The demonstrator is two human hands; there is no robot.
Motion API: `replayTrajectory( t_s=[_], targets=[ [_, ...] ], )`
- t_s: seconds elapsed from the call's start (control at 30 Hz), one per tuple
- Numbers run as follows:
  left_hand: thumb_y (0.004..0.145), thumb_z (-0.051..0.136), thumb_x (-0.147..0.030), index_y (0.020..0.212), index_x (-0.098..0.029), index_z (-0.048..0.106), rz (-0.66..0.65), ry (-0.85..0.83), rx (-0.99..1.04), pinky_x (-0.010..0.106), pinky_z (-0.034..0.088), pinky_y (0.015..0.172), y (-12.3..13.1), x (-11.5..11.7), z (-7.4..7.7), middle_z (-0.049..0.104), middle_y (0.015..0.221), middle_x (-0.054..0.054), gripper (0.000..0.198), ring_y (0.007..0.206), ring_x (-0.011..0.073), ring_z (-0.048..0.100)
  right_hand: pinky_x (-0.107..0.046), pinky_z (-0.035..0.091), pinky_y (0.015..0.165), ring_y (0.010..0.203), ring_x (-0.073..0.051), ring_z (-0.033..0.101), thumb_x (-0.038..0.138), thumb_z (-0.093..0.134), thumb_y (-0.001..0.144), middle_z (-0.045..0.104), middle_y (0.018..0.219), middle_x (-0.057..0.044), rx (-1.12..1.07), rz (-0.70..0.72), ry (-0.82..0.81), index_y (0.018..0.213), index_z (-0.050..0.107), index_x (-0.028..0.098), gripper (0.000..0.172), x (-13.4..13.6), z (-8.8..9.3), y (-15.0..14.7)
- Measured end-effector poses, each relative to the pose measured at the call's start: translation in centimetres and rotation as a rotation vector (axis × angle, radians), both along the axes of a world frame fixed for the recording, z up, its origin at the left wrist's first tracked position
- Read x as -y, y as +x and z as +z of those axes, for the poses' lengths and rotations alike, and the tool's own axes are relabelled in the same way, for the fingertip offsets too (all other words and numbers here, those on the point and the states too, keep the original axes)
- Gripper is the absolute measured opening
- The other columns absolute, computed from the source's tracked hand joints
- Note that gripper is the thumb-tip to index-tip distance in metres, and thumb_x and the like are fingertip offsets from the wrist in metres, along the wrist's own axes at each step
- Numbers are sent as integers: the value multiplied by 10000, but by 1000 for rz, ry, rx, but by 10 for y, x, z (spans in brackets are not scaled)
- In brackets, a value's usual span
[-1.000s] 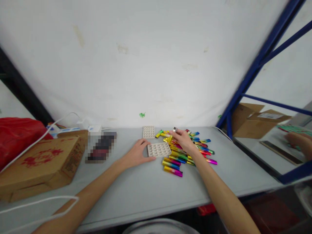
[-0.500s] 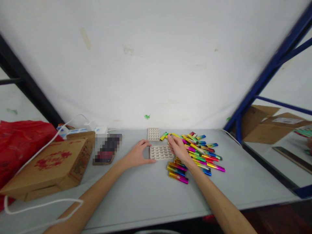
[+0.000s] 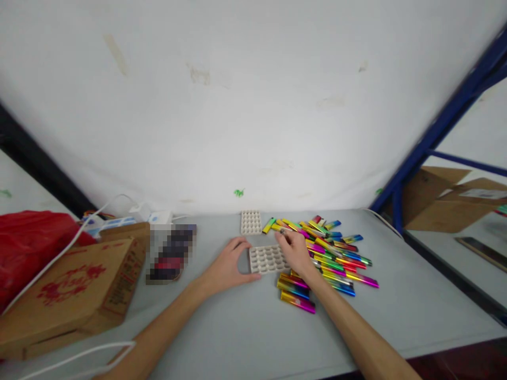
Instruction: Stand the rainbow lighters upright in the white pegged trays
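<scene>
My left hand [image 3: 229, 264] rests on the grey table [image 3: 237, 327], its fingers curled round the left edge of a white tray with rows of round holes [image 3: 268, 258]. My right hand [image 3: 295, 253] hovers at the tray's right end, fingers pinched on a small lighter with a metal top [image 3: 282, 233]. A pile of shiny multicoloured lighters [image 3: 328, 250] lies just right of the tray and under my right wrist. A second holed tray [image 3: 251, 221] lies further back by the wall.
A brown cardboard box with red print [image 3: 75, 285] and a red bag [image 3: 27, 243] sit at the left, with white cables and a power strip [image 3: 158, 216] behind. A blue rack frame [image 3: 435, 137] stands at the right. A white wall closes the back.
My right hand came back from the far part of the lighter pile to the tray's right end with a lighter pinched in it. The left hand stayed on the tray.
</scene>
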State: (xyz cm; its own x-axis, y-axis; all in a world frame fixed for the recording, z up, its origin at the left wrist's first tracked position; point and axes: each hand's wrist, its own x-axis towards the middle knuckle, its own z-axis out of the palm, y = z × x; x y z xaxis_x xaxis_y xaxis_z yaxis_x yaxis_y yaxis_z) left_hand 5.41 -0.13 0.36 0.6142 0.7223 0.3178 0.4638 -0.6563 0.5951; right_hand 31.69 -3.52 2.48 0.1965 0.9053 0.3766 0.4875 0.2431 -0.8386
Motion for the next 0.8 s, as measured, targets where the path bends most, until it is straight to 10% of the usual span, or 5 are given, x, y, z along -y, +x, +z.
replayTrajectory(
  t_s=[0.37,0.8],
  targets=[
    [715,1091,-579,1317,-281,755,-12,-67,37,563,551,1306,2,-3,-5,684,1490,105,751,1427,390,679,-360,502,742,782,-228,612,685,486,1160,672,873,-20,14,244,-41,985,609,280,458,13,19,-1],
    [611,1153,-576,1297,-265,826,3,-111,93,531,571,1275,6,-10,-10,733,1452,116,821,1380,384,713,-351,544,840,904,-253,731,624,549,1203,791,974,-79,384,346,5,990,661,258,438,0,12,-15]
  ],
)
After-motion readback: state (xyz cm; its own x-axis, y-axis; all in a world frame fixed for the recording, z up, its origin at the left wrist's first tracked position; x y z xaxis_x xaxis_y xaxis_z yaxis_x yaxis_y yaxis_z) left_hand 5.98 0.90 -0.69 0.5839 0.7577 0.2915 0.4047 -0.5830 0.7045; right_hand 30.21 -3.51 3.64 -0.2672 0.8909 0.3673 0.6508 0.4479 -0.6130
